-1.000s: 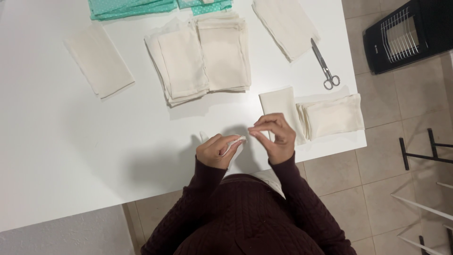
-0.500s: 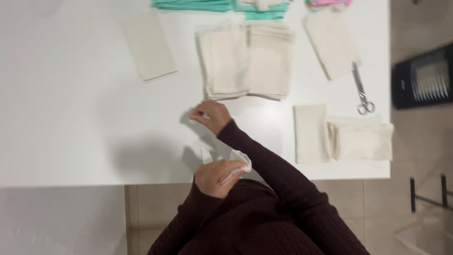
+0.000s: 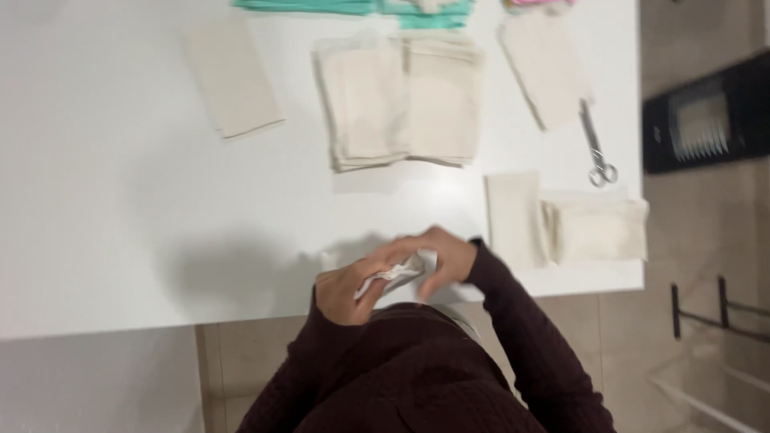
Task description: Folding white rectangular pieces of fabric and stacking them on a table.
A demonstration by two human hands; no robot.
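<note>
Since half a second ago the right hand (image 3: 445, 255), which had been stretched out over the counter (image 3: 120, 200), has come back to meet the left hand (image 3: 345, 287) at the near edge, and the small white cloth piece (image 3: 393, 274) is now bunched between them rather than hanging from the left hand alone. Both grips are clenched on that piece, fingers pinching it from either side just above the near edge, close to the person's body; the motion blur hides how it is folded. Holding it this near likely keeps the work under the eyes and off the stacks. Just to the right lie a flat cream panel (image 3: 513, 216) and a folded cream bundle (image 3: 597, 228) by the right edge, within easy reach. Further out, two cream stacks (image 3: 401, 100) sit mid-counter, a single cream sheet (image 3: 233, 76) toward the left, another cream piece (image 3: 545, 68) and scissors (image 3: 597, 152) near the right edge, and green fabric (image 3: 353, 6) along the far edge.
</note>
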